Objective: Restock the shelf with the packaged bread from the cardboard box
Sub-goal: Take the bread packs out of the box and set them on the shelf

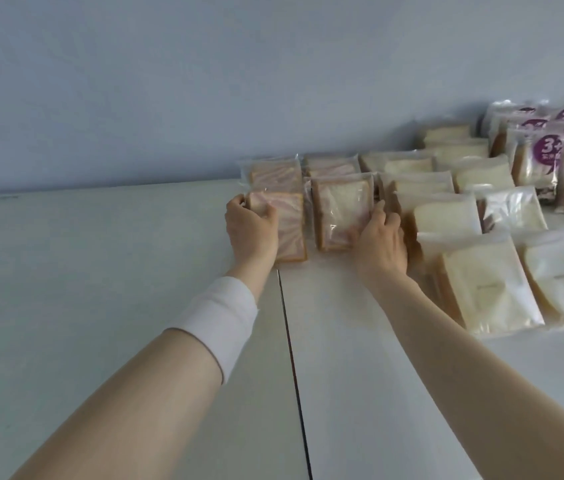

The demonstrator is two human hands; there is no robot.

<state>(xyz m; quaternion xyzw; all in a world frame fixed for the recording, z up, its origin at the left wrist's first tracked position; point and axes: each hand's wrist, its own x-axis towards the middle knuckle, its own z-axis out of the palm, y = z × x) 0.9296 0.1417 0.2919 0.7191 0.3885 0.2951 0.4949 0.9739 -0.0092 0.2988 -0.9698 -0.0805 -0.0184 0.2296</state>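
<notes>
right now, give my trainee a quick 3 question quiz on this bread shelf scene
1. True or false: the left hand rests on a pink-swirled bread pack.
2. Which packs carry purple labels? A) far right B) far left C) front row
3. What does the right hand touch?

Key: 1 true. 2 A. 3 The second pink-swirled pack, at its right edge, on the white shelf.

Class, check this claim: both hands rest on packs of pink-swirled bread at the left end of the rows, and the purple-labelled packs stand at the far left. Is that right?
Not quite. In the head view the purple-labelled packs stand at the far right, not the left. The rest holds: the left hand and right hand rest on pink-swirled packs at the rows' left end.
</notes>
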